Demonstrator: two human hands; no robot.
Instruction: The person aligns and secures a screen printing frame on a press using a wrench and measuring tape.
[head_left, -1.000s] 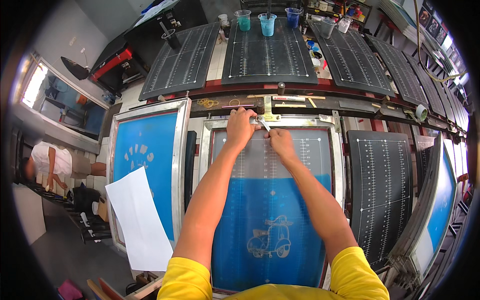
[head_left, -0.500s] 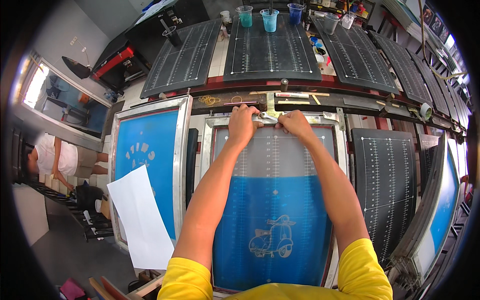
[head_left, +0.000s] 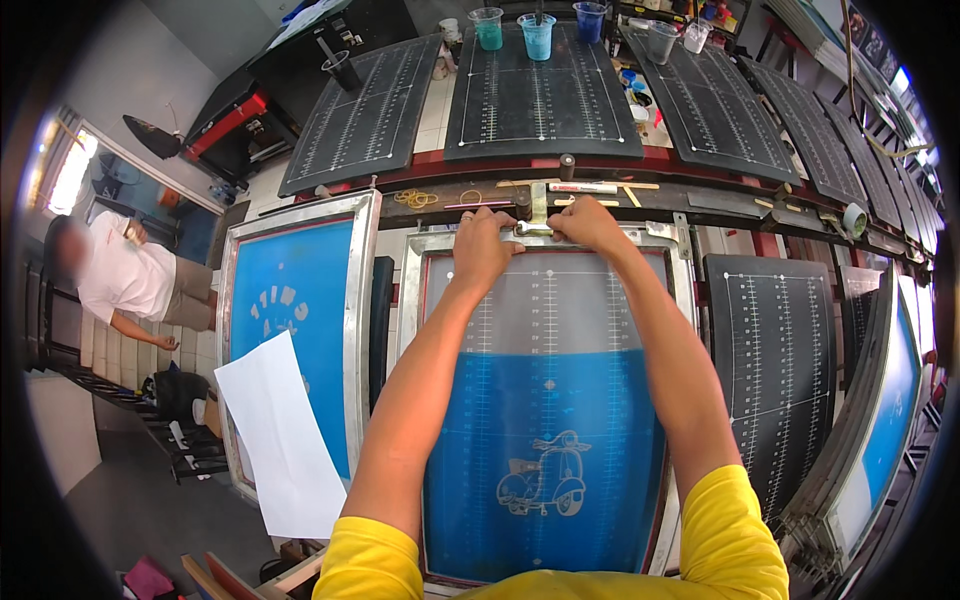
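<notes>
A small metal wrench [head_left: 537, 229] lies crosswise at the top bar of a silver-framed printing screen [head_left: 412, 300]. My right hand [head_left: 592, 226] is closed round the wrench's right end, at the clamp bracket [head_left: 539, 203]. My left hand [head_left: 484, 246] has its fingers curled over the top bar, with thumb and fingertips pinching at the wrench's left head; the exact contact is partly hidden. The screen's mesh is grey above and blue below, with a pale scooter drawing [head_left: 541, 477]. A ruled board shows through it.
Another blue screen [head_left: 285, 250] stands left, with a white sheet [head_left: 283, 440] leaning on it. Black ruled boards [head_left: 540, 100] surround me, some bearing paint cups [head_left: 537, 38]. A marker [head_left: 583, 188] and rubber bands [head_left: 413, 198] lie on the rail. A person [head_left: 135, 265] stands far left.
The wrench has swung from slanting to nearly level, its right end moving up with my right hand. My left hand has barely shifted. The person at left has straightened and raised an arm.
</notes>
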